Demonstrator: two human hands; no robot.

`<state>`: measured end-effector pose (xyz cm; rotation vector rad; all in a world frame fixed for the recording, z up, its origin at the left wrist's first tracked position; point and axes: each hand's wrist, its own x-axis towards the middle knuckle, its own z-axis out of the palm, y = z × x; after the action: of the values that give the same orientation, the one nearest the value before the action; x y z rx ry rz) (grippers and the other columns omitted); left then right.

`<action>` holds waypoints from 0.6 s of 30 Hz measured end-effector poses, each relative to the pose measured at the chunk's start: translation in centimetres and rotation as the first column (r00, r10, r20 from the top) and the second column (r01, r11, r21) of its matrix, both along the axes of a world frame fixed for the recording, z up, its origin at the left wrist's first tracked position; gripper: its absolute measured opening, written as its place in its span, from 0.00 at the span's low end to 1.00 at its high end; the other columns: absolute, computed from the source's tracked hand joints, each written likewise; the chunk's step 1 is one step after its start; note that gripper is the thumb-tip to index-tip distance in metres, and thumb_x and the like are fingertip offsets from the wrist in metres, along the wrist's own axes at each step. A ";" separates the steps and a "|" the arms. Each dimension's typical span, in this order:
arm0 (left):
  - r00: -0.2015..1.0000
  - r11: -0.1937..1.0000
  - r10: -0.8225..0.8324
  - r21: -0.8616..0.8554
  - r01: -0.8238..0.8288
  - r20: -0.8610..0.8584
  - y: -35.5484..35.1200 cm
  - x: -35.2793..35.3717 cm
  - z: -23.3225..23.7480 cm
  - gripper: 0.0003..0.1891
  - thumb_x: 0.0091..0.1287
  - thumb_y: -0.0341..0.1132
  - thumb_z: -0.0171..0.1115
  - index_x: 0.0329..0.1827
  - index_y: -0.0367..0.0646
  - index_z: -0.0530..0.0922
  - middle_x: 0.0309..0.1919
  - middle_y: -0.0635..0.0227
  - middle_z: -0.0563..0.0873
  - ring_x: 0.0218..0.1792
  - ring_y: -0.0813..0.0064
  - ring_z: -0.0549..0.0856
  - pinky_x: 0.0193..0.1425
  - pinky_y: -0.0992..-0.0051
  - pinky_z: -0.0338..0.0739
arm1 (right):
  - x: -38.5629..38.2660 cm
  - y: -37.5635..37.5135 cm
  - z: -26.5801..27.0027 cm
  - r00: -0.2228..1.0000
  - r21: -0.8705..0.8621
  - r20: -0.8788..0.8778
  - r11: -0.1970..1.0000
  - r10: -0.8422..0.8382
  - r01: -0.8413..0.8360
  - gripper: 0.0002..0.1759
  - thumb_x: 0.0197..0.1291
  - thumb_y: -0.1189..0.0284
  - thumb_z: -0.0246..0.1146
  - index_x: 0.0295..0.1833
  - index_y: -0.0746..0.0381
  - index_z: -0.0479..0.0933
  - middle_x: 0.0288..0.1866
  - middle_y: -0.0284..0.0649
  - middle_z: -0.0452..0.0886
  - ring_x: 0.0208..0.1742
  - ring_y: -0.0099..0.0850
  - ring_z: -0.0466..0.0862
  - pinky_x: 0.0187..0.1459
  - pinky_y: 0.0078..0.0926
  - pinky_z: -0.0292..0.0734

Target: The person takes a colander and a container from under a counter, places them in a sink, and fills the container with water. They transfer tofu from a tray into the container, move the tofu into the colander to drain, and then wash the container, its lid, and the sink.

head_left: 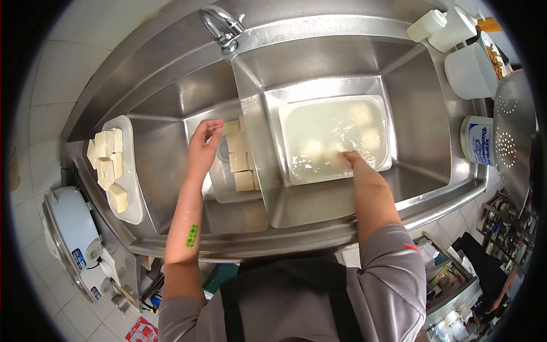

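Note:
My left hand (206, 142) hovers over the left sink basin, fingers loosely bent and the thumb apart, with nothing visible in it. Just right of it, cream-coloured blocks (239, 162), like tofu or fresh cheese, stand in rows in a shallow tray (225, 196). My right hand (351, 159) reaches into cloudy water in a white rectangular tub (335, 100) in the right basin. Its fingers are mostly under the surface, so their grip is hidden. Blurred pale blocks (360, 114) show through the water.
On the left ledge, a white tray (134, 199) holds several more blocks (105, 143). A chrome faucet (227, 41) rises behind the divider. White containers (468, 71), a labelled bucket (477, 140) and a metal colander (513, 134) crowd the right edge. Another person (493, 273) is at lower right.

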<state>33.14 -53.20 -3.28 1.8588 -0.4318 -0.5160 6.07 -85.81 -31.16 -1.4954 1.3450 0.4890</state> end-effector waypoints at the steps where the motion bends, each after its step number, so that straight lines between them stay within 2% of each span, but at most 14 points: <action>1: 1.000 1.000 0.005 -0.010 -0.005 0.008 -0.1 -0.2 0.3 0.08 0.62 0.28 0.52 0.43 0.38 0.73 0.43 0.67 0.79 0.44 0.80 0.76 0.52 0.80 0.68 | 0.1 0.0 -0.4 0.996 0.140 0.036 0.988 -0.077 0.071 0.20 0.40 0.65 0.69 0.39 0.65 0.80 0.40 0.41 0.80 0.41 0.35 0.78 0.38 0.33 0.74; 2: 1.000 1.000 0.005 -0.011 -0.005 0.007 -0.2 -0.3 0.3 0.08 0.62 0.28 0.52 0.43 0.38 0.73 0.43 0.67 0.79 0.44 0.80 0.76 0.52 0.80 0.68 | -0.1 0.0 -1.0 0.985 0.279 0.059 0.950 -0.160 0.138 0.21 0.38 0.64 0.70 0.39 0.64 0.80 0.40 0.40 0.80 0.40 0.34 0.78 0.36 0.33 0.73; 3: 1.000 1.000 0.009 -0.025 -0.009 0.001 -0.3 -0.3 0.4 0.08 0.63 0.29 0.53 0.43 0.38 0.73 0.42 0.67 0.79 0.43 0.80 0.77 0.51 0.80 0.68 | 0.2 -0.6 -1.6 0.985 0.276 0.059 0.951 -0.160 0.138 0.21 0.38 0.64 0.70 0.39 0.64 0.80 0.40 0.40 0.80 0.40 0.34 0.78 0.36 0.33 0.73; 5: 1.000 0.999 0.017 -0.047 -0.017 -0.003 -0.5 -0.4 0.8 0.07 0.63 0.29 0.53 0.43 0.38 0.73 0.42 0.67 0.79 0.43 0.80 0.77 0.51 0.80 0.68 | 2.0 -2.3 -1.6 0.989 0.320 -0.079 0.943 0.123 -0.092 0.22 0.36 0.63 0.71 0.40 0.62 0.80 0.41 0.39 0.79 0.39 0.34 0.77 0.36 0.30 0.72; 6: 1.000 0.997 0.016 -0.082 -0.016 -0.007 -0.6 -0.6 1.1 0.07 0.63 0.29 0.53 0.43 0.39 0.73 0.41 0.68 0.80 0.42 0.81 0.77 0.50 0.81 0.69 | 2.7 -2.9 -0.6 0.989 0.315 -0.078 0.945 0.124 -0.094 0.22 0.36 0.63 0.71 0.40 0.62 0.80 0.41 0.39 0.79 0.39 0.34 0.77 0.36 0.30 0.72; 8: 1.000 0.991 0.019 -0.130 -0.020 -0.011 -1.3 -1.1 1.8 0.08 0.63 0.30 0.54 0.43 0.39 0.73 0.41 0.68 0.80 0.42 0.81 0.77 0.49 0.81 0.69 | 5.5 -4.0 7.3 0.944 0.212 0.010 0.922 0.330 -0.324 0.28 0.33 0.62 0.72 0.44 0.64 0.78 0.42 0.42 0.78 0.39 0.34 0.75 0.36 0.28 0.71; 10: 0.999 0.981 0.001 -0.193 -0.011 -0.054 -2.3 -1.9 2.6 0.08 0.63 0.31 0.54 0.43 0.39 0.74 0.40 0.69 0.80 0.41 0.82 0.77 0.49 0.81 0.69 | 7.9 -5.3 12.1 0.909 0.168 0.016 0.895 0.416 -0.413 0.36 0.31 0.62 0.73 0.50 0.67 0.73 0.46 0.45 0.77 0.44 0.37 0.75 0.39 0.32 0.72; 11: 0.999 0.979 0.006 -0.202 -0.016 -0.052 -3.0 -2.2 2.8 0.08 0.63 0.31 0.54 0.43 0.39 0.74 0.40 0.69 0.80 0.41 0.82 0.77 0.49 0.81 0.69 | 8.8 -5.4 14.7 0.907 0.080 0.043 0.903 0.419 -0.421 0.44 0.29 0.62 0.74 0.55 0.70 0.67 0.49 0.49 0.74 0.49 0.41 0.74 0.44 0.36 0.73; 12: 0.997 0.979 -0.040 -0.204 0.026 -0.065 -4.0 -2.7 2.9 0.08 0.63 0.31 0.54 0.43 0.39 0.74 0.40 0.69 0.80 0.42 0.81 0.77 0.49 0.81 0.69 | 9.6 -6.1 15.5 0.907 0.043 0.101 0.909 0.408 -0.414 0.44 0.30 0.65 0.73 0.56 0.71 0.65 0.50 0.50 0.74 0.52 0.43 0.74 0.47 0.37 0.72; 15: 0.955 0.949 -0.235 -0.256 0.185 -0.182 -7.0 -3.6 2.2 0.09 0.63 0.30 0.54 0.44 0.38 0.73 0.43 0.67 0.79 0.46 0.78 0.76 0.54 0.79 0.68 | 12.2 -6.7 20.9 0.884 0.012 0.260 0.914 0.388 -0.405 0.35 0.32 0.70 0.73 0.50 0.70 0.69 0.42 0.45 0.77 0.43 0.35 0.77 0.41 0.28 0.74; 17: 0.909 0.941 -0.317 -0.210 0.266 -0.271 -9.3 -4.4 1.7 0.17 0.61 0.34 0.58 0.50 0.38 0.70 0.49 0.64 0.75 0.53 0.74 0.72 0.58 0.76 0.65 | 13.8 -5.5 26.0 0.839 0.014 0.394 0.910 0.376 -0.414 0.27 0.34 0.73 0.72 0.44 0.67 0.72 0.34 0.37 0.77 0.35 0.28 0.77 0.35 0.22 0.73; 18: 0.912 0.951 -0.299 -0.163 0.261 -0.280 -10.4 -4.5 1.7 0.25 0.56 0.38 0.62 0.54 0.36 0.65 0.52 0.59 0.73 0.55 0.69 0.71 0.59 0.73 0.64 | 14.6 -4.9 28.0 0.808 -0.035 0.429 0.901 0.405 -0.433 0.27 0.32 0.70 0.72 0.43 0.67 0.74 0.36 0.41 0.79 0.36 0.28 0.77 0.38 0.23 0.72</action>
<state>28.61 -63.63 -1.56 1.5729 -0.5143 -0.9353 20.66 -90.75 -3.15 -1.7308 0.6443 0.4390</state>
